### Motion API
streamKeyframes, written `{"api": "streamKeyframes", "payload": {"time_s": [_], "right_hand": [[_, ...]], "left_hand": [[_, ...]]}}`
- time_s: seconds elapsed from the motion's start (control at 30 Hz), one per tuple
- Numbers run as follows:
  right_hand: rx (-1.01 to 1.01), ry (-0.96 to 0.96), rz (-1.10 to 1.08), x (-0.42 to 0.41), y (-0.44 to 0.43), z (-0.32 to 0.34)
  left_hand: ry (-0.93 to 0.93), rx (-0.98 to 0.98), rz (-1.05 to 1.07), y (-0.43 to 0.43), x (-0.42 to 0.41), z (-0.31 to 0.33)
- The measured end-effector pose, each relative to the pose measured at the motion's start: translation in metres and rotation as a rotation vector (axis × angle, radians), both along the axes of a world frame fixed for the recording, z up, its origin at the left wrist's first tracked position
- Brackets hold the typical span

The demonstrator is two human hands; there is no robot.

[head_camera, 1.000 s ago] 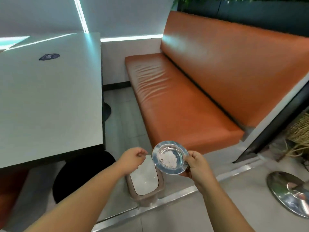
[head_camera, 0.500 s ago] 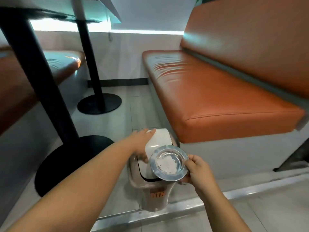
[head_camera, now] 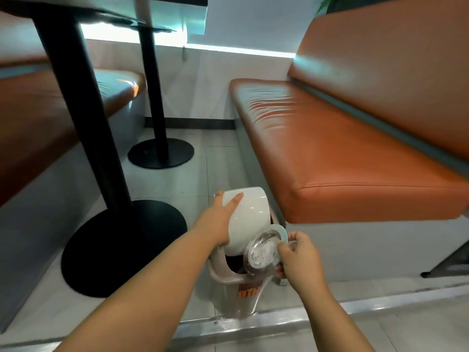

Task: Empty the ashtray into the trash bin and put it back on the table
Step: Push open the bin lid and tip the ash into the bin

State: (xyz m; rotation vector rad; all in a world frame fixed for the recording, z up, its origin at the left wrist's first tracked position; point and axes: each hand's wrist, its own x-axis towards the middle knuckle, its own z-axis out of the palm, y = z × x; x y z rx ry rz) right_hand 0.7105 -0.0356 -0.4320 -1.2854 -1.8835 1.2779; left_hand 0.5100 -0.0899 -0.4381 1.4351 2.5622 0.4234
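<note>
Over the open mouth of the trash bin, the ashtray is tipped steeply on edge, its hollow facing left toward the opening, with pale ash clinging inside the bowl. The right hand grips the ashtray by its right rim, fingers curled over the top edge and thumb underneath. Just beside the ashtray on the left, the bin's white swing lid is raised and tilted back; the left hand presses against its left side, fingers spread flat across the lid's surface, holding it up. The ashtray's upper rim sits close to the lid's lower edge; whether they touch cannot be told. The bin itself is a small beige one with orange lettering on its front, standing on the tiled floor against the base of an orange bench seat. To the left, a black table pedestal stands on its round base, with a second pedestal farther back. A metal floor strip runs in front of the bin.
</note>
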Motion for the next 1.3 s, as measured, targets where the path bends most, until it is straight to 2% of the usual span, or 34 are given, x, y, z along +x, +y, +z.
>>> {"api": "streamKeyframes", "payload": {"time_s": [0.1,0.2,0.3,0.5,0.63,0.77,0.87,0.97,1.03,1.07,1.17,1.2,1.3], "right_hand": [[0.148,-0.148,0.040,-0.011,-0.008,0.003],[0.379,-0.269,0.077,-0.022,-0.012,0.003],[0.466,-0.329,0.125,-0.029,-0.017,0.004],[0.459,-0.350,0.135,-0.034,-0.020,0.002],[0.427,-0.296,0.089,-0.033,-0.016,-0.001],[0.351,-0.351,0.101,-0.029,-0.011,-0.004],[0.239,-0.255,0.068,-0.023,-0.005,-0.002],[0.001,-0.059,0.025,-0.020,-0.003,0.006],[-0.020,-0.031,0.005,-0.021,-0.004,0.008],[0.031,-0.081,0.011,-0.022,-0.003,0.007],[0.293,-0.467,0.090,-0.022,-0.002,0.005],[0.327,-0.515,0.112,-0.022,-0.002,0.005],[0.299,-0.503,0.102,-0.027,-0.001,0.006]], "left_hand": [[0.030,0.069,0.026,0.001,0.004,-0.008],[0.030,0.123,0.045,0.001,0.006,-0.014],[0.030,0.137,0.040,-0.001,0.008,-0.015],[0.050,0.107,0.025,-0.005,0.009,-0.013],[0.067,0.104,0.030,-0.005,0.009,-0.013],[0.067,0.100,0.024,-0.005,0.010,-0.014],[0.075,0.111,0.024,-0.003,0.008,-0.015],[0.089,0.118,0.027,-0.002,0.008,-0.018],[0.081,0.120,0.028,-0.002,0.007,-0.018],[0.076,0.121,0.028,-0.003,0.007,-0.019],[0.075,0.118,0.036,-0.002,0.008,-0.019],[0.076,0.116,0.040,-0.002,0.009,-0.019],[0.072,0.116,0.045,-0.002,0.009,-0.018]]}}
